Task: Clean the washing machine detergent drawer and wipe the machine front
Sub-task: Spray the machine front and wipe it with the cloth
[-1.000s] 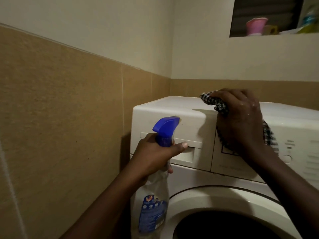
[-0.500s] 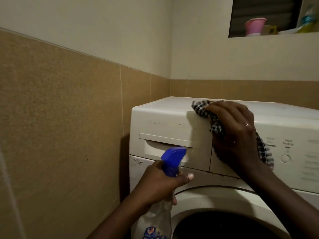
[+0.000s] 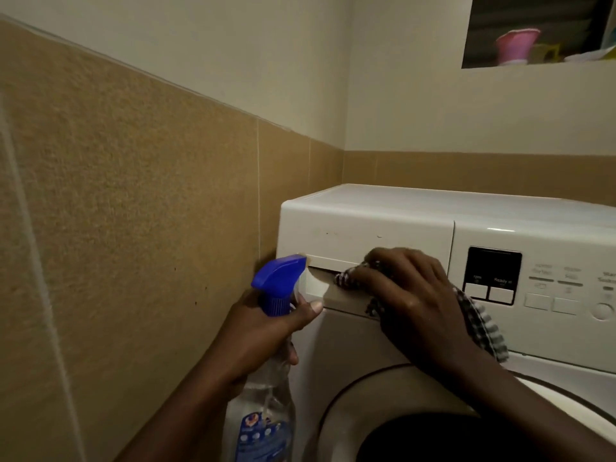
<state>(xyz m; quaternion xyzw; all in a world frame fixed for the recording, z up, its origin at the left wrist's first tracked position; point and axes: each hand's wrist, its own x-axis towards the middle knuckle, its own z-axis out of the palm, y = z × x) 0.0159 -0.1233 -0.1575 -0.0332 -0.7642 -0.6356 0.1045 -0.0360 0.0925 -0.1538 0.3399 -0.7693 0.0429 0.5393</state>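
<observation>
A white front-loading washing machine stands in the corner. Its detergent drawer is at the upper left of the front, closed. My right hand grips a black-and-white checked cloth and presses it into the drawer's handle recess. My left hand grips the neck of a clear spray bottle with a blue trigger head, just left of the drawer handle. The cloth's tail hangs behind my right wrist.
A tan tiled wall runs close along the machine's left side. The control panel with a dark display and buttons lies right of the drawer. The round door is below. A pink cup sits on a high ledge.
My right hand with the cloth has moved down and left from the machine's top edge to the drawer handle recess. The spray bottle sits left of the handle, after dipping lower.
</observation>
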